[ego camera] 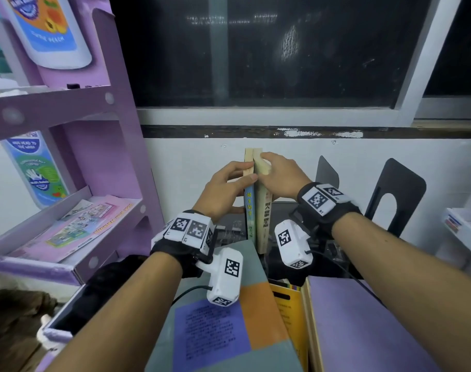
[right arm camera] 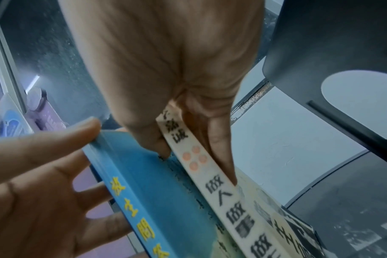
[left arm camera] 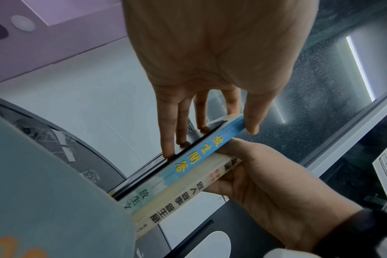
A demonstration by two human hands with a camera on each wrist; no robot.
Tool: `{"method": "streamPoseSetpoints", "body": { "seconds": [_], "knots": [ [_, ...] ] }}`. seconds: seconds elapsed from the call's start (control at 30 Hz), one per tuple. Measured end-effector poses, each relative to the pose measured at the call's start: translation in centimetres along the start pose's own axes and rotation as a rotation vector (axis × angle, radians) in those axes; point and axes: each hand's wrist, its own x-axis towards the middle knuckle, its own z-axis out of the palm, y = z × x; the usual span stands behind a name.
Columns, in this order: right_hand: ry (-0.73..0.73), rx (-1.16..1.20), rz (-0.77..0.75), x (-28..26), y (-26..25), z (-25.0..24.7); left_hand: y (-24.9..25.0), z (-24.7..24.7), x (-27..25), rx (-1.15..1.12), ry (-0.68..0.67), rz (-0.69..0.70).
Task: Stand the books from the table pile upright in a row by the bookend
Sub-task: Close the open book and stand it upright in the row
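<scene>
Two books stand upright side by side: a blue-spined book and, to its right, a cream-spined book. My left hand holds the blue book, fingers flat on its left cover and thumb over its top corner. My right hand pinches the top of the cream book between thumb and finger. A black bookend stands just right of them. The pile lies in front: a grey-orange book, a yellow book, a purple book.
A purple cardboard shelf unit with leaflets stands close on the left. A second, larger black bookend is further right. A white wall and dark window are behind the books. A white shelf sits at the right edge.
</scene>
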Motion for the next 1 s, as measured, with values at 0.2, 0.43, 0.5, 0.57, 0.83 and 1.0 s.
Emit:
{"method": "streamPoseSetpoints", "body": {
  "seconds": [0.2,0.43,0.5,0.57,0.83,1.0],
  "knots": [
    [-0.247,0.181,0.028,-0.7,0.2,-0.7,0.1,0.0,-0.1,-0.006,0.006,0.003],
    [-0.2,0.001,-0.083,-1.9,0.3,-0.7,0.2,0.1,-0.2,0.014,-0.005,0.014],
    [-0.19,0.045,-0.091,-2.1,0.4,-0.7,0.2,0.1,-0.3,0.016,-0.003,0.019],
    [-0.18,0.083,-0.085,-2.4,0.4,-0.7,0.2,0.2,-0.3,0.018,-0.005,0.023],
    [-0.185,0.206,-0.068,-2.6,0.1,0.0,0.0,-0.2,-0.2,0.001,0.015,0.021],
    [-0.15,0.161,-0.066,-3.1,0.1,0.1,-0.4,0.0,-0.4,0.005,0.016,0.029]
  ]
}}
